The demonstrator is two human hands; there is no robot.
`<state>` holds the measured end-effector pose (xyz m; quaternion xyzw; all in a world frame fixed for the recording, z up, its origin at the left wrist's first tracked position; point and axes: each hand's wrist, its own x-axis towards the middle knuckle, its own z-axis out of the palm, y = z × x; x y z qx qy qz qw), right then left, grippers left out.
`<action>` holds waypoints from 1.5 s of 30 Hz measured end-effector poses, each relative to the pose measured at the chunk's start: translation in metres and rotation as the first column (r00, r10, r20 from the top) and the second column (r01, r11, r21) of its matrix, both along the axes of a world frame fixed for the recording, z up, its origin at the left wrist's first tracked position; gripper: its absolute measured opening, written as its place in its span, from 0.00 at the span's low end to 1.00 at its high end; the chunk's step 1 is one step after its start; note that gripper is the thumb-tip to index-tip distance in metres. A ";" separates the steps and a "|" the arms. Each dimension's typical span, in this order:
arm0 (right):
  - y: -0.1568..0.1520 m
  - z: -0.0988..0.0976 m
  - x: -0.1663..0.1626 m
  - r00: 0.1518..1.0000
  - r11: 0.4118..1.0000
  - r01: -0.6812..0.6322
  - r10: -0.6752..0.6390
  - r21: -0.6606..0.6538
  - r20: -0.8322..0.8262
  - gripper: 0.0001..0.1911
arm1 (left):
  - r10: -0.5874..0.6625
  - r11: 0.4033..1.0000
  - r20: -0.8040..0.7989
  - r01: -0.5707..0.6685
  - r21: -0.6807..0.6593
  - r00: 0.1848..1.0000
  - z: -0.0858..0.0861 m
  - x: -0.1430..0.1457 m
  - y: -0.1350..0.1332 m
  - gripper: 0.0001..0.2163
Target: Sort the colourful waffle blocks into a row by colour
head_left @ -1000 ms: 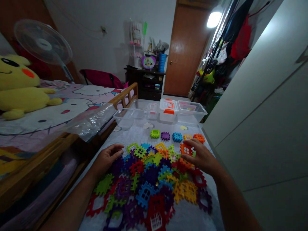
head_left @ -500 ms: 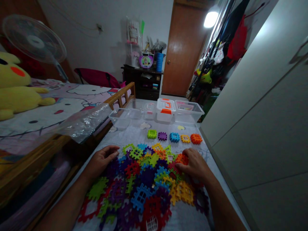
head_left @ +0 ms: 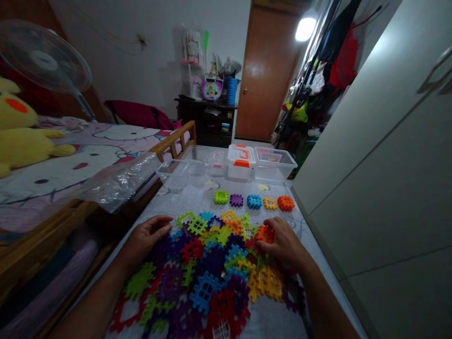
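Note:
A heap of colourful plastic interlocking building pieces [head_left: 214,259] with toothed edges lies spread on the bedsheet before me. Some pieces have window grids. At the heap's left edge rests my left hand [head_left: 150,234], its fingers loosely curved and apart with nothing in them. My right hand [head_left: 282,240] is at the right edge, thumb and fingers around an orange piece [head_left: 264,233]. Beyond the heap, a row holds a green block [head_left: 221,197], a purple block [head_left: 236,200], a blue block [head_left: 254,201], a yellow block [head_left: 270,203] and an orange block [head_left: 286,203].
Behind the row stand clear plastic boxes [head_left: 173,175], one lidded box with orange latches [head_left: 241,162] among them. A wooden bed rail [head_left: 176,141] and plastic sheeting [head_left: 120,181] are on the left. A pale cabinet [head_left: 374,165] borders the right side.
The view has shifted slightly, so everything sits a little further left. Both hands keep nearly the same places at the heap's edges.

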<state>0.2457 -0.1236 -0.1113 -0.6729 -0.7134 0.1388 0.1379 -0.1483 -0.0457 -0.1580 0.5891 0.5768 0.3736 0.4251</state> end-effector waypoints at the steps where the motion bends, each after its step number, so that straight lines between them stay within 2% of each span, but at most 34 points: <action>1: 0.000 0.001 0.000 1.000 1.000 0.000 0.000 -0.008 -0.011 0.22 | -0.001 1.000 -0.002 0.001 -0.001 1.000 0.000 0.000 0.000 0.24; 9: -0.001 0.006 0.001 0.999 1.000 -0.002 0.001 -0.005 -0.037 0.19 | -0.008 1.000 0.007 0.008 -0.011 1.000 -0.006 -0.003 0.002 0.25; 14: 0.000 0.001 -0.002 1.000 1.000 0.000 0.000 -0.008 -0.020 0.20 | -0.011 1.000 -0.014 0.010 -0.015 1.000 -0.007 -0.004 0.002 0.25; 19: 0.000 0.002 -0.002 0.999 0.998 0.015 -0.013 0.053 -0.043 0.16 | 0.003 1.000 -0.039 -0.003 -0.005 0.999 -0.005 -0.004 0.002 0.24; 23: 0.006 0.016 0.027 0.996 0.985 0.033 -0.018 0.172 -0.088 0.18 | 0.014 1.000 -0.023 -0.014 -0.019 1.000 -0.007 -0.005 0.004 0.24; 27: 0.034 0.024 0.077 0.996 0.971 0.085 -0.083 0.223 -0.017 0.21 | 0.027 0.999 -0.020 -0.028 -0.039 0.999 -0.005 -0.005 0.006 0.25; 29: 0.055 0.024 0.101 0.991 0.979 0.117 -0.126 0.165 0.045 0.24 | 0.027 0.999 -0.020 -0.027 -0.037 0.999 -0.004 -0.005 0.006 0.25; 34: 0.095 0.016 0.133 0.991 0.997 0.076 -0.078 0.022 0.108 0.27 | 0.030 1.000 -0.032 -0.030 -0.002 0.999 -0.010 -0.008 0.007 0.24; 39: 0.111 0.009 0.143 0.990 0.998 0.037 -0.029 -0.055 0.138 0.29 | 0.021 1.000 -0.034 -0.021 0.003 0.999 -0.019 -0.013 0.010 0.24; 45: 0.117 -0.004 0.147 0.988 0.992 0.023 -0.003 -0.127 0.155 0.33 | 0.010 1.000 -0.055 -0.012 -0.028 0.998 -0.018 -0.013 0.009 0.24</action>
